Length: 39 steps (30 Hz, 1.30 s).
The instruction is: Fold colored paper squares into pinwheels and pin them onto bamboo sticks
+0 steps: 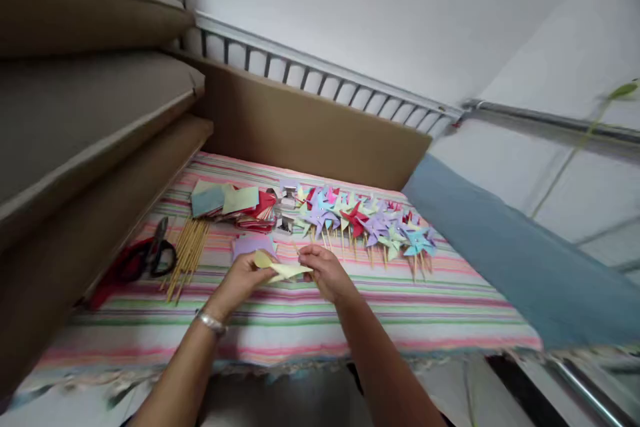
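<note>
Above the striped cloth, a curled pale yellow paper pinwheel (289,271) is stretched between my two hands. My left hand (244,277), with a silver bracelet at the wrist, pinches one side of it between thumb and fingers. On the other side, my right hand (326,272) has its fingers closed on the paper; a thin stick end seems to show by the fingertips, too small to be sure. Just behind my left hand lies a purple paper square (254,243). Finished pinwheels (353,219) on wooden sticks lie in a heap beyond my right hand.
Thin wooden sticks (190,247) lie left of my hands, beside scissors with black handles (159,247). Farther back is a stack of coloured paper (240,200). A brown board (310,120) closes the rear; folded cushions (95,120) rise at the left.
</note>
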Motion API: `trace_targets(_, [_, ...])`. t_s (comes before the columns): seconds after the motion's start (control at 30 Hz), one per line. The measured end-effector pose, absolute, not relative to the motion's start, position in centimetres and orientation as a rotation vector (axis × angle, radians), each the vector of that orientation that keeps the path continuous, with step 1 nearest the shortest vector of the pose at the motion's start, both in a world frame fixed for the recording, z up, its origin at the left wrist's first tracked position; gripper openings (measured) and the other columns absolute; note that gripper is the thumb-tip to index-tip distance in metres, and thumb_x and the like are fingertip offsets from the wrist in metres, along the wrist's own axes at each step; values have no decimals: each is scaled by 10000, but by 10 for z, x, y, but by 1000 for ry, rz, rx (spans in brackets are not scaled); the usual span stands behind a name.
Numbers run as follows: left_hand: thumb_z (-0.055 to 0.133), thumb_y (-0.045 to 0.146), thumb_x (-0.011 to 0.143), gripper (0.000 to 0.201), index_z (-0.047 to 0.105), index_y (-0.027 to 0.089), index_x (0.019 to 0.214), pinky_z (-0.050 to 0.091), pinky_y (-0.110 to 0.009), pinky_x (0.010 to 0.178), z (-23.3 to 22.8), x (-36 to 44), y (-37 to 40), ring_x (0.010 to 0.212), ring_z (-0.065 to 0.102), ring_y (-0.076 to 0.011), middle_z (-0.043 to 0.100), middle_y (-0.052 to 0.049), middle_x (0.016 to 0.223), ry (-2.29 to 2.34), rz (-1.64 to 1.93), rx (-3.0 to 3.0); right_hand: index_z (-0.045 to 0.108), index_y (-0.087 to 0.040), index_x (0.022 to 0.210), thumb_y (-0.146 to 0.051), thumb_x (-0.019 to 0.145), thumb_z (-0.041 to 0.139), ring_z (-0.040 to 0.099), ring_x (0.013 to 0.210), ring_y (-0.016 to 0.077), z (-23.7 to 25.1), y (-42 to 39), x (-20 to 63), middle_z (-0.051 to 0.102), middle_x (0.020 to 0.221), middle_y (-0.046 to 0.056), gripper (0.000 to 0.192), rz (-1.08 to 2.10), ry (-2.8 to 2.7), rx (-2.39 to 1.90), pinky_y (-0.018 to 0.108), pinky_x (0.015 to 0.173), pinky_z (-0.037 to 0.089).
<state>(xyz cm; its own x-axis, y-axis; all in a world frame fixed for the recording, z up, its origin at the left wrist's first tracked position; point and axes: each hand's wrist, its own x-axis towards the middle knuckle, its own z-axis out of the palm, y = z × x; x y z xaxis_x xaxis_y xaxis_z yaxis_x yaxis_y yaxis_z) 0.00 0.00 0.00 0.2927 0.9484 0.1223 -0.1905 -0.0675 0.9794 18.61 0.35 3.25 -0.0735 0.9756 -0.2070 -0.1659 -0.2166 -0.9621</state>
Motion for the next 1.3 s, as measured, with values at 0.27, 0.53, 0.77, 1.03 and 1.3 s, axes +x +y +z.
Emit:
trace_targets(0.27, [689, 236, 693, 85, 679, 152, 697, 428, -265, 702, 14, 6, -10, 726, 585, -163, 647, -43, 728, 760, 1280, 1443, 644, -152, 676, -280, 599, 715, 437, 417, 58, 42, -17, 176, 564, 529, -34, 165, 1368, -1157, -1232, 186, 383, 305])
trace_targets(0.53, [688, 200, 707, 26, 682, 175, 704, 442, -293, 753, 15, 1, -19, 759, 609, -174, 669, -43, 743, 742, 1381, 1481, 667, -171, 660, -263, 589, 711, 545, 565, 114, 54, -26, 170, 635, 616, -6, 125, 1251, -1254, -1230, 236, 547, 413])
trace_targets(0.77, [675, 199, 723, 20, 685, 182, 724, 457, -306, 751, 15, 1, -18, 791, 623, -188, 675, -54, 782, 731, 1415, 1481, 662, -178, 672, -258, 619, 686, 573, 596, 135, 55, -26, 165, 650, 647, 5, 99, 1251, -1329, -1232, 253, 578, 439])
trace_targets(1.03, [690, 207, 708, 18, 695, 190, 706, 446, -286, 750, 14, -2, -19, 779, 614, -171, 673, -43, 777, 811, 1469, 1495, 667, -174, 676, -252, 626, 681, 573, 606, 130, 60, -28, 159, 642, 670, 10, 94, 1229, -1375, -1237, 240, 567, 449])
trace_targets(1.3, [690, 214, 708, 18, 695, 197, 706, 451, -290, 776, 14, -2, -18, 811, 617, -175, 684, -45, 797, 803, 1465, 1466, 659, -173, 684, -264, 620, 692, 574, 575, 136, 60, -27, 159, 642, 663, 18, 116, 1230, -1389, -1243, 250, 532, 455])
